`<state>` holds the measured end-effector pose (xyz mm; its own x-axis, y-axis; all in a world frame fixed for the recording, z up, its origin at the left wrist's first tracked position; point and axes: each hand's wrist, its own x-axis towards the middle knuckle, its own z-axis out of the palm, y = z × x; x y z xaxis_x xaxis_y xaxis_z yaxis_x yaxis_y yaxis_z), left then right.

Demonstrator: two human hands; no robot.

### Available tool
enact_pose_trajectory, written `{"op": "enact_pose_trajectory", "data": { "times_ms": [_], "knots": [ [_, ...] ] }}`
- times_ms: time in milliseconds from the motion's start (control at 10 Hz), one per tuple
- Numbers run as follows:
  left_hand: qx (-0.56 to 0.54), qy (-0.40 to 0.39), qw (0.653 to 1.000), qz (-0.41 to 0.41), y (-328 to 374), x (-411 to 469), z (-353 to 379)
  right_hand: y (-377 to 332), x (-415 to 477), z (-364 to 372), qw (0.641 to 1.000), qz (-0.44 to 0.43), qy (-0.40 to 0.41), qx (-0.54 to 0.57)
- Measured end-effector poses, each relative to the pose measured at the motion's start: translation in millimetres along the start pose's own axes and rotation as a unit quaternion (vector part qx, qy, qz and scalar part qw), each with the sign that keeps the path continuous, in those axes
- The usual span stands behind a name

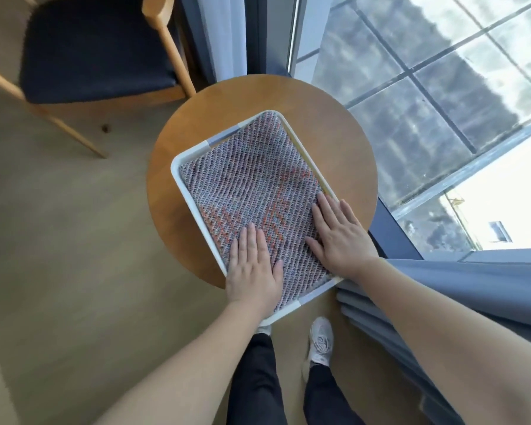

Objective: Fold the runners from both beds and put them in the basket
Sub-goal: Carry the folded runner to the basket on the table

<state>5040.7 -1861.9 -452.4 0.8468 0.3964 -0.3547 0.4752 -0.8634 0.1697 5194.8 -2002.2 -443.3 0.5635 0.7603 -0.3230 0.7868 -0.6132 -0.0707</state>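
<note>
No writing, label, brand or number can be read anywhere, whether on the woven runner (pixel 252 185), the white basket (pixel 178 179) or the round wooden surface (pixel 227 99). A pinkish mark on the tongue of the shoe (pixel 321 342) is too blurred to make out
</note>
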Motion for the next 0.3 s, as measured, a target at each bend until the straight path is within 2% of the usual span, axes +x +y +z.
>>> {"op": "enact_pose_trajectory", "data": {
  "times_ms": [300],
  "knots": [
    [-0.004,-0.017,1.0,0.024,-14.0,0.1,-19.9,-0.1,-24.1,-12.3,0.999,0.018,-0.032,0.038]
  ]
}}
